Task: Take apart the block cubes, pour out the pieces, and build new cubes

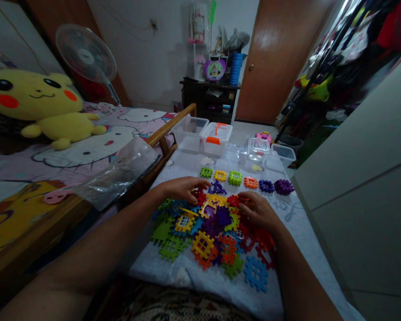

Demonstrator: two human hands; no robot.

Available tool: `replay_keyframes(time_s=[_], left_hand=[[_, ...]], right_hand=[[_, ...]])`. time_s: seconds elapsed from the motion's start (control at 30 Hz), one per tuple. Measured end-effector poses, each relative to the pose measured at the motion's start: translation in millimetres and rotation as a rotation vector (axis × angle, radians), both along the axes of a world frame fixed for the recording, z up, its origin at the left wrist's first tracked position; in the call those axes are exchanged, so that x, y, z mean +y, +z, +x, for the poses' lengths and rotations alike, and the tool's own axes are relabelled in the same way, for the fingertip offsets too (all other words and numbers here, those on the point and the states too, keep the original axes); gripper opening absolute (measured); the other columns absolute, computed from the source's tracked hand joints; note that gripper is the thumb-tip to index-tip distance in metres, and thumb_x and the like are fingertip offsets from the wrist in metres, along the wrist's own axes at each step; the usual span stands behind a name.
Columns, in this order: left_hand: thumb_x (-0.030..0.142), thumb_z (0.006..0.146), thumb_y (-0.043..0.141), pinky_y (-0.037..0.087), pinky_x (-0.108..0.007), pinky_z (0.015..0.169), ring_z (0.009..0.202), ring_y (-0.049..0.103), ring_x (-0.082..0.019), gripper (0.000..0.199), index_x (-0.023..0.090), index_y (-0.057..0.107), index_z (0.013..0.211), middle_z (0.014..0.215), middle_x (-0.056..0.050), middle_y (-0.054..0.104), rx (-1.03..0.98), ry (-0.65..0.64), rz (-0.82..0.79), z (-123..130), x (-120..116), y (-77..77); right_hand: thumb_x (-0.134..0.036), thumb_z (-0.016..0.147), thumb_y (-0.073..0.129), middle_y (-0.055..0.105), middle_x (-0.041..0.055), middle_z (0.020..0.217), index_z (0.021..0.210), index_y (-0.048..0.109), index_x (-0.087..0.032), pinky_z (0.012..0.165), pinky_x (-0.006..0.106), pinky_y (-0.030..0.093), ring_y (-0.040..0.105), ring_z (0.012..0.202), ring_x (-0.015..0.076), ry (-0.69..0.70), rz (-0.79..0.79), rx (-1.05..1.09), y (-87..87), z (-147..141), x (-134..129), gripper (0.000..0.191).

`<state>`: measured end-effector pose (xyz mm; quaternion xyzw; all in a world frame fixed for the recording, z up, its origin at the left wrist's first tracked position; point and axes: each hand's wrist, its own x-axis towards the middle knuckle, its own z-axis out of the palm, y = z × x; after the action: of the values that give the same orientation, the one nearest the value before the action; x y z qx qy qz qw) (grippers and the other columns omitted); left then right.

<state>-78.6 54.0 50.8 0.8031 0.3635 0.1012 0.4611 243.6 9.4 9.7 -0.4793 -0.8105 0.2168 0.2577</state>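
A pile of colourful notched building pieces lies on the cloth-covered table. My left hand (186,189) is at the pile's far left, its thumb and fingers curled round a red piece (199,195). Across from it, my right hand (259,208) grips another red piece (234,200) at the far right. Between them are yellow pieces (217,199) and a purple cluster (217,187). Closer to me lie a dark purple square (223,216), a yellow window piece (202,244), green pieces (172,247), red pieces (262,238) under my right wrist, and a blue window piece (255,273).
Beyond the pile runs a row of sorted stacks, from green (206,172) to purple (284,187). Behind stand clear plastic boxes, one lidded with orange clips (216,138). A wooden bed rail (167,129) borders the left; a white cabinet (361,178) stands right.
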Motion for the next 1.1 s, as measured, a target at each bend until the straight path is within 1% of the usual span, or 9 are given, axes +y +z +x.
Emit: replay_keyframes(time_s=[0.27, 0.37, 0.47, 0.53, 0.6, 0.67, 0.73, 0.87, 1.1], left_hand=[[0.011, 0.066, 0.071, 0.051, -0.028, 0.079, 0.088, 0.064, -0.016, 0.068, 0.023, 0.056, 0.131, 0.118, -0.006, 0.068, 0.041, -0.014, 0.087, 11.5, -6.1, -4.1], [0.011, 0.064, 0.07, 0.049, -0.025, 0.072, 0.078, 0.062, -0.015, 0.068, 0.024, 0.057, 0.13, 0.098, 0.0, 0.07, 0.089, -0.041, 0.155, 15.5, -9.3, -1.2], [0.01, 0.065, 0.065, 0.046, -0.022, 0.065, 0.068, 0.059, -0.014, 0.069, 0.023, 0.055, 0.132, 0.08, 0.004, 0.066, 0.143, -0.054, 0.215, 18.1, -12.6, 0.5], [0.011, 0.066, 0.064, 0.046, -0.023, 0.065, 0.069, 0.061, -0.014, 0.07, 0.022, 0.053, 0.134, 0.085, 0.002, 0.068, 0.153, -0.036, 0.232, 16.5, -11.9, -0.1], [0.014, 0.067, 0.065, 0.049, -0.025, 0.071, 0.077, 0.064, -0.015, 0.072, 0.022, 0.051, 0.137, 0.102, -0.003, 0.069, 0.147, 0.019, 0.263, 10.6, -6.1, -2.1], [0.016, 0.066, 0.066, 0.051, -0.028, 0.079, 0.088, 0.065, -0.017, 0.077, 0.021, 0.047, 0.141, 0.122, -0.009, 0.065, 0.145, 0.111, 0.335, 1.1, 5.5, -5.0], [0.015, 0.066, 0.067, 0.051, -0.031, 0.087, 0.095, 0.065, -0.018, 0.082, 0.02, 0.042, 0.144, 0.131, -0.012, 0.059, 0.162, 0.213, 0.436, -9.5, 21.2, -8.8], [0.011, 0.063, 0.065, 0.05, -0.033, 0.094, 0.104, 0.063, -0.02, 0.088, 0.017, 0.038, 0.147, 0.131, -0.013, 0.056, 0.218, 0.347, 0.541, -22.8, 52.3, -19.6], [0.008, 0.06, 0.065, 0.048, -0.034, 0.099, 0.111, 0.062, -0.024, 0.092, 0.014, 0.037, 0.147, 0.129, -0.013, 0.058, 0.282, 0.335, 0.497, -22.9, 78.1, -40.5]], right_hand=[[-0.031, 0.086, 0.057, 0.073, 0.0106, 0.106, 0.106, 0.068, -0.02, 0.087, 0.043, 0.052, 0.067, 0.097, 0.0258, 0.0, -0.022, 0.003, 1.4, -0.6, -0.2, 0.025], [-0.031, 0.086, 0.058, 0.073, 0.0106, 0.106, 0.107, 0.068, -0.02, 0.088, 0.044, 0.051, 0.067, 0.098, 0.0262, -0.002, -0.016, 0.002, -0.4, 0.0, 0.2, 0.026], [-0.031, 0.086, 0.059, 0.073, 0.0104, 0.106, 0.108, 0.068, -0.02, 0.089, 0.044, 0.051, 0.067, 0.098, 0.026, -0.005, -0.012, 0.001, -1.9, 0.7, 0.7, 0.026], [-0.031, 0.086, 0.059, 0.073, 0.0102, 0.106, 0.108, 0.068, -0.021, 0.088, 0.043, 0.052, 0.067, 0.098, 0.0256, -0.003, -0.008, 0.004, -2.3, 0.8, 0.7, 0.026], [-0.03, 0.086, 0.058, 0.073, 0.0099, 0.106, 0.108, 0.068, -0.021, 0.088, 0.043, 0.052, 0.067, 0.098, 0.0254, 0.001, -0.003, 0.009, -2.2, 0.8, 0.5, 0.026], [-0.031, 0.087, 0.058, 0.073, 0.0097, 0.106, 0.108, 0.067, -0.021, 0.088, 0.042, 0.052, 0.066, 0.097, 0.0254, 0.001, 0.0, 0.007, -2.2, 0.6, 0.3, 0.025], [-0.032, 0.087, 0.057, 0.073, 0.0099, 0.105, 0.107, 0.067, -0.021, 0.087, 0.042, 0.052, 0.066, 0.097, 0.0256, -0.002, -0.002, -0.001, -2.5, 0.5, 0.1, 0.025], [-0.034, 0.088, 0.056, 0.072, 0.0104, 0.105, 0.106, 0.067, -0.02, 0.088, 0.043, 0.051, 0.066, 0.098, 0.0261, -0.002, -0.001, -0.003, -3.6, 0.4, 0.1, 0.025], [-0.034, 0.088, 0.056, 0.072, 0.0096, 0.105, 0.106, 0.067, -0.021, 0.087, 0.041, 0.051, 0.065, 0.097, 0.0252, -0.001, -0.018, -0.01, -0.7, 0.6, -0.3, 0.025]])
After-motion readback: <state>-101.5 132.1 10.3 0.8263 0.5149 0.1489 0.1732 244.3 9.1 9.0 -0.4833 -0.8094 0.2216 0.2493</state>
